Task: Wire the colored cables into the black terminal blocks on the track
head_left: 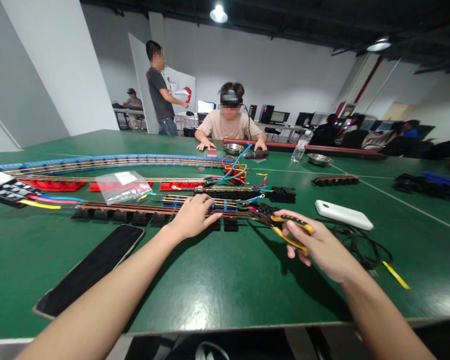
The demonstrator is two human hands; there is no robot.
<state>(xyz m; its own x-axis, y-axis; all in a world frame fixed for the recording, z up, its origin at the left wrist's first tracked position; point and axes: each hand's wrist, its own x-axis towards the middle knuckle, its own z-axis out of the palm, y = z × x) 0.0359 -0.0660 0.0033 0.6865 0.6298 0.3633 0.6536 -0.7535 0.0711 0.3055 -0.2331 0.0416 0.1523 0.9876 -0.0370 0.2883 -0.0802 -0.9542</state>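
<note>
Right hand [322, 245] closed round yellow-handled pliers [282, 218]; left hand [193, 217] half-spread over brown rods [131, 209], grip unclear, mid-tabletop [195, 295], back from near edge; rods probably stiff, light, best steadied beside jaws.

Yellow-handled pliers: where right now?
Head view, right of centre: the pliers are in the right hand, jaws by the right end of the brown rails.
</note>
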